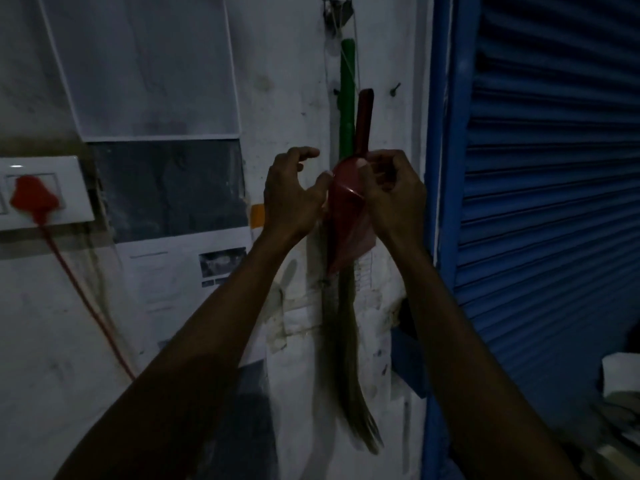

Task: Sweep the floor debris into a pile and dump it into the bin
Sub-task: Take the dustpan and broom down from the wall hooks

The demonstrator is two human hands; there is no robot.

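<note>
A red dustpan (346, 216) hangs edge-on against the white wall, its dark red handle (364, 119) pointing up. Behind it hangs a broom with a green handle (347, 98) and long bristles (349, 375) trailing down. My right hand (391, 195) pinches the dustpan's upper right edge with curled fingers. My left hand (294, 192) is at the dustpan's left edge, its thumb touching the rim and its fingers spread and loosely curled. Both forearms reach up from the bottom of the view. No bin or floor debris is in view.
A blue roller shutter (554, 168) fills the right side. On the left wall sits a white switch plate with a red plug (33, 199) and a red cord running down. Papers (145, 64) are taped to the wall. A metal hook (337, 8) is above the broom.
</note>
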